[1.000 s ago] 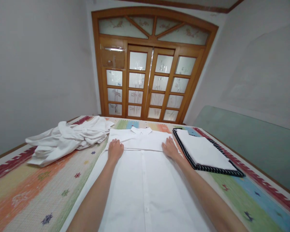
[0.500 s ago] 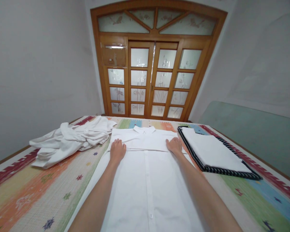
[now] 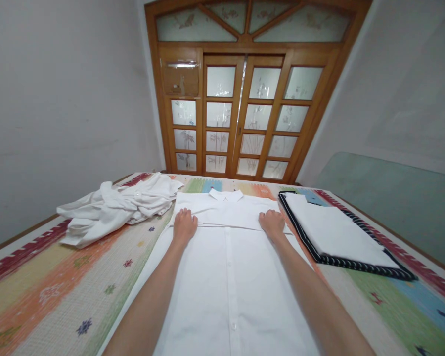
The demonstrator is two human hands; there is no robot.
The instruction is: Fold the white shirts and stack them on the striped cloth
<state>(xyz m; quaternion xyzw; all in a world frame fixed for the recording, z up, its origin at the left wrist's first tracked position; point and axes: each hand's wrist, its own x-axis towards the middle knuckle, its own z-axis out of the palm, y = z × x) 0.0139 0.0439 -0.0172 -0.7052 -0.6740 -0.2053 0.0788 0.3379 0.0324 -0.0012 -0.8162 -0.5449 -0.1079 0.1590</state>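
A white button-up shirt (image 3: 207, 282) lies front up and spread before me, its collar (image 3: 226, 195) at the far end. Across its chest runs a folded white band of cloth, with a crease line just below my hands. My left hand (image 3: 185, 225) is closed on the cloth at the upper left of the shirt, knuckles up. At the upper right, my right hand (image 3: 272, 223) is likewise closed on the cloth. The fingertips of both hands are mostly hidden.
A crumpled white garment (image 3: 114, 207) lies to the left. On the right is a stack of folded clothes, a white one (image 3: 341, 230) over a black-and-white striped one (image 3: 363, 265). A patterned, colourful cover (image 3: 126, 277) lies underneath. Beyond stand wooden glazed doors (image 3: 239, 118).
The view has shifted slightly, so the scene sits a little further right. My right hand's fingers look more curled in. Both hands stay at the same places on the shirt.
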